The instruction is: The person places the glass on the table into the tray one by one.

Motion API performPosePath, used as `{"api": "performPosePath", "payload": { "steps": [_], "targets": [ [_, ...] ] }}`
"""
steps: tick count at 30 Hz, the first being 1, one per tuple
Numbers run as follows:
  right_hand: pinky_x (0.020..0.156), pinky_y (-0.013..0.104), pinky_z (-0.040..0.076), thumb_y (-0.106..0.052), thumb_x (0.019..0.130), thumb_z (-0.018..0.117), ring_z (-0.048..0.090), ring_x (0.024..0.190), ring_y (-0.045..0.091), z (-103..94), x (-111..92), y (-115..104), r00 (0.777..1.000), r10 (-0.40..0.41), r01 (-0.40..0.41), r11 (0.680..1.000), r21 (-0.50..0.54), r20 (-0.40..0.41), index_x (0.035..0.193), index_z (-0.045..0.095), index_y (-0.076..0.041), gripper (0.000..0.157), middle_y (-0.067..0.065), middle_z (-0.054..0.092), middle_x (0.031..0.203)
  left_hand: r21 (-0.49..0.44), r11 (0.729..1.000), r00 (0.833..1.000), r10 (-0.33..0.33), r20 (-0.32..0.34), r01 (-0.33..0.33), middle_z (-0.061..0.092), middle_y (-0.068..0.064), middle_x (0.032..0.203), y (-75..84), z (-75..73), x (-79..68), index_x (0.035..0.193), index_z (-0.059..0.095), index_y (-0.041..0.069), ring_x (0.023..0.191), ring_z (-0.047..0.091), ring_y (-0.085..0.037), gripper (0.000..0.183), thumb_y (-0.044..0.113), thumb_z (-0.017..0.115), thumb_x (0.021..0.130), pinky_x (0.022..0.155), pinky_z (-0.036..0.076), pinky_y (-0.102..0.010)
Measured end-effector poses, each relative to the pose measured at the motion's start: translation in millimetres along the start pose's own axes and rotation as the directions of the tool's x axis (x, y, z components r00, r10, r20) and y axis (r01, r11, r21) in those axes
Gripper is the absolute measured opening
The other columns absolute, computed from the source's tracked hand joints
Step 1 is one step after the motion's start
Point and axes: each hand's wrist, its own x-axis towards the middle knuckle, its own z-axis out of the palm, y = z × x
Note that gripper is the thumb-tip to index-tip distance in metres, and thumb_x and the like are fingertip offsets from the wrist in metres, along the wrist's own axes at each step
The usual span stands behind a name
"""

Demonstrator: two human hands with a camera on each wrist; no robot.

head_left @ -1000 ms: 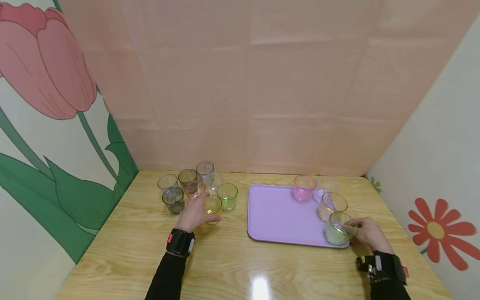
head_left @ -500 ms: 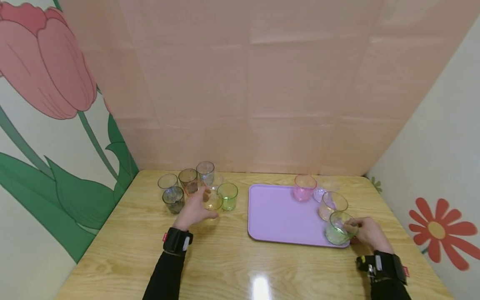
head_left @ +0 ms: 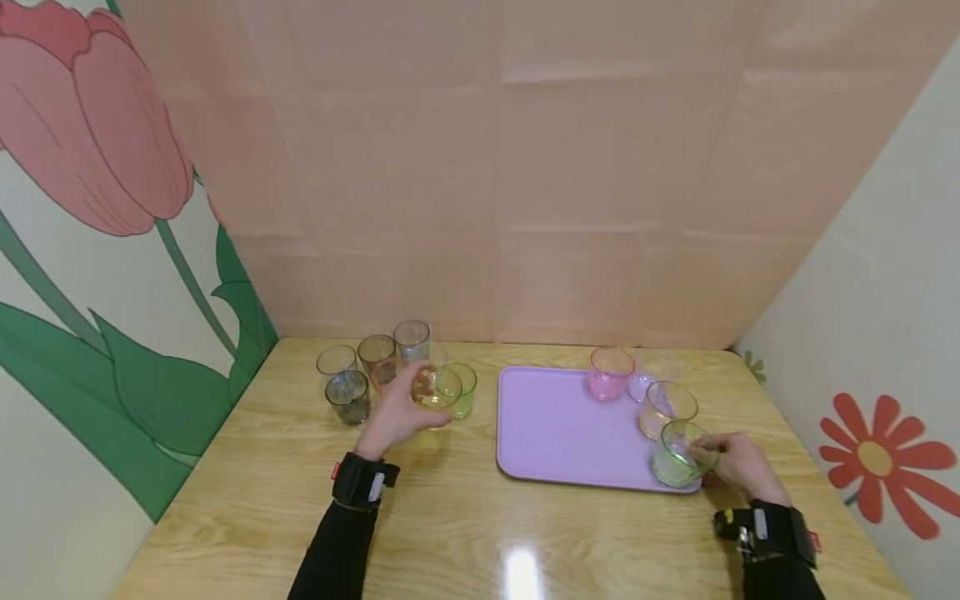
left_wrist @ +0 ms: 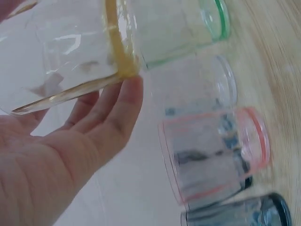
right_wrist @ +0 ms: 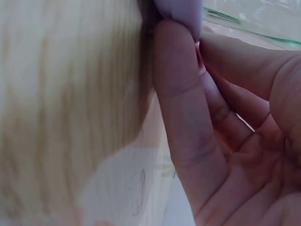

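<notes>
My left hand point(head_left: 397, 410) grips a yellow-tinted glass point(left_wrist: 75, 52) with thumb and fingers around its side, raised off the table. A green glass point(head_left: 467, 392) stands right behind it, and an orange-pink glass point(left_wrist: 214, 153) is close by. At the lower right corner of the purple tray point(head_left: 555, 425), my right hand point(head_left: 738, 465) pinches the tray's edge between thumb and finger. The tray's rim point(right_wrist: 181, 16) shows between those fingertips in the right wrist view. Beside that hand, a pale green glass point(head_left: 672, 462) stands on the tray, partly covering the fingertips.
Grey, smoky and brown glasses point(head_left: 348, 398) cluster at the table's back left. On the tray's right side stand a pink glass point(head_left: 609, 379), a clear-purple one point(head_left: 641, 386) and a pale amber one point(head_left: 663, 408). A pink backdrop point(head_left: 495, 208) rises behind the wooden table point(head_left: 450, 533).
My left hand has moved from above the orange-pink glass to the yellow glass, taken hold of it and lifted it a little. The right hand stays at the tray's corner.
</notes>
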Motion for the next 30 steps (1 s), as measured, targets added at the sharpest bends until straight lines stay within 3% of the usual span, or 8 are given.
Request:
{"api": "performPosePath", "payload": {
  "steps": [8, 15, 22, 30],
  "targets": [
    [0.066, 0.029, 0.053, -0.032, 0.092, 0.068, 0.06, 0.091, 0.023, -1.3, -0.8, -1.2, 1.0, -0.006, 0.006, 1.0, -0.006, -0.011, 0.114, 0.066, 0.008, 0.045, 0.029, 0.062, 0.118, -0.088, 0.995, 0.999, 0.05, -0.01, -0.051, 0.058, -0.014, 0.13, 8.6, 14.6, 7.2, 0.142, 0.045, 0.019, 0.118, 0.056, -0.03, 0.085, 0.027, 0.088, 0.069, 0.095, 0.047, -0.051],
    [0.067, 0.03, 0.053, -0.033, 0.091, 0.07, 0.059, 0.096, 0.029, -1.0, -1.1, -0.8, 1.0, 0.031, -0.031, 0.999, 0.022, 0.002, 0.114, 0.067, 0.007, 0.047, 0.028, 0.062, 0.118, -0.215, 0.969, 0.992, 0.126, 0.011, -0.121, 0.054, -0.015, 0.124, 18.4, 36.1, 11.7, 0.139, 0.045, 0.016, 0.112, 0.055, -0.029, 0.08, 0.018, 0.086, 0.07, 0.088, 0.048, -0.045],
    [0.067, 0.03, 0.05, -0.029, 0.091, 0.07, 0.058, 0.094, 0.028, 1.6, -4.4, -0.6, 1.0, 0.025, -0.025, 1.0, 0.016, 0.008, 0.109, 0.069, 0.005, 0.038, 0.02, 0.066, 0.107, -0.224, 0.964, 0.987, 0.155, 0.047, -0.141, 0.055, -0.016, 0.125, 21.7, 57.5, 17.2, 0.137, 0.041, 0.01, 0.114, 0.057, -0.032, 0.077, 0.014, 0.082, 0.071, 0.092, 0.049, -0.045],
    [0.068, 0.031, 0.054, -0.031, 0.092, 0.068, 0.059, 0.096, 0.028, -1.0, -1.9, 0.4, 1.0, 0.016, -0.017, 0.999, 0.03, 0.018, 0.113, 0.066, 0.008, 0.045, 0.026, 0.064, 0.114, -0.246, 0.957, 0.986, 0.165, 0.017, -0.156, 0.059, -0.014, 0.123, 33.3, 63.2, 22.3, 0.136, 0.04, 0.011, 0.116, 0.057, -0.03, 0.077, 0.014, 0.081, 0.072, 0.101, 0.044, -0.049]
  ]
}}
